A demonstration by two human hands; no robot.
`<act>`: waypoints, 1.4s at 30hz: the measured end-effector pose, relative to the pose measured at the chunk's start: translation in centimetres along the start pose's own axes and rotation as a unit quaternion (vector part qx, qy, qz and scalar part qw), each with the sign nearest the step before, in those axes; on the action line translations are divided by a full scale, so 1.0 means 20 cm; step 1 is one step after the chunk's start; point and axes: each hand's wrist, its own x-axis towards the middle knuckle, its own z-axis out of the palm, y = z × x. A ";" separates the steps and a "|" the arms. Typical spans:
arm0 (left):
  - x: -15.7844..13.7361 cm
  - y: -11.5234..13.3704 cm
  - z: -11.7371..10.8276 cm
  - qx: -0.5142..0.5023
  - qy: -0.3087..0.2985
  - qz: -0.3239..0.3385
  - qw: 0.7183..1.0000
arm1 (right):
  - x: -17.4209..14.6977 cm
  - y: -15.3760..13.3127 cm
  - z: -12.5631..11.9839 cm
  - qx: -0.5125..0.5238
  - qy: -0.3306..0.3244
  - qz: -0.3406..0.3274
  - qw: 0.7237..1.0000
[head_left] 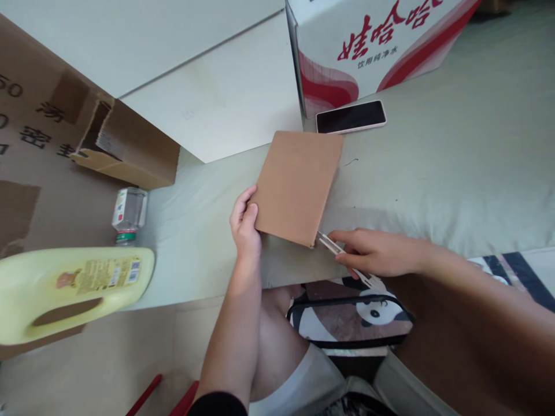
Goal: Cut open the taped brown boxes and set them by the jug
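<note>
A flat piece of brown cardboard (299,182) is held tilted over the pale green cloth surface. My left hand (246,225) grips its left edge, with the thumb on the face towards me and the fingers partly behind it. In my right hand (368,252) is a white utility knife (332,244), its narrow blade pointing left. The blade tip is at the cardboard's lower right corner; whether it cuts in is too small to tell. My right fingers wrap round the knife's handle, whose rear end shows below them.
Behind the cardboard lies a phone (351,117) beside a red and white carton (377,52). White panels (234,92) rise at the back. At left are a cardboard box (134,138), a small clear bottle (130,211) and a yellow jug (78,277). A panda-print item (347,318) lies below.
</note>
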 end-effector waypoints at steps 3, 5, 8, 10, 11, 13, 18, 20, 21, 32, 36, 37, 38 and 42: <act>-0.01 0.00 0.00 0.001 0.002 -0.005 1.000 | 0.03 0.00 0.02 0.012 -0.003 -0.025 1.000; -0.01 0.00 0.00 0.004 -0.002 -0.005 1.000 | 0.05 -0.01 0.04 0.025 -0.008 -0.034 0.999; -0.01 0.00 0.00 0.006 -0.005 -0.004 1.000 | 0.07 -0.01 0.07 0.042 -0.008 -0.031 0.999; -0.01 0.00 0.00 0.004 -0.002 -0.006 1.000 | 0.07 -0.01 0.08 0.050 -0.007 -0.025 0.998; -0.01 0.01 0.00 0.003 -0.001 -0.009 1.000 | 0.08 -0.01 0.08 0.052 -0.008 -0.023 0.998; -0.01 0.01 0.01 0.002 -0.002 -0.014 1.000 | 0.07 -0.02 0.08 0.053 -0.014 -0.022 0.998; -0.01 0.02 0.01 0.010 -0.007 -0.011 1.000 | 0.00 -0.01 0.01 0.041 -0.041 0.004 0.998; -0.01 0.02 0.01 0.012 -0.007 -0.006 1.000 | -0.06 0.01 -0.04 0.044 -0.052 0.059 0.996; -0.01 0.02 0.01 0.011 -0.008 -0.005 1.000 | -0.09 0.02 -0.07 0.046 -0.049 0.089 0.994; -0.01 0.02 0.01 0.012 -0.008 -0.004 1.000 | -0.10 0.17 -0.18 -0.133 0.143 0.056 0.979; -0.02 0.03 0.02 0.008 -0.009 -0.007 1.000 | -0.07 0.26 -0.19 -0.255 0.263 0.093 0.926; -0.02 0.03 0.02 0.004 -0.008 -0.008 1.000 | -0.06 0.28 -0.19 -0.277 0.297 0.105 0.908; -0.02 0.03 0.02 0.001 -0.006 -0.009 1.000 | -0.06 0.29 -0.19 -0.292 0.329 0.117 0.891; -0.02 0.03 0.02 0.003 -0.003 -0.008 1.000 | -0.04 0.27 -0.17 -0.260 0.397 0.069 0.877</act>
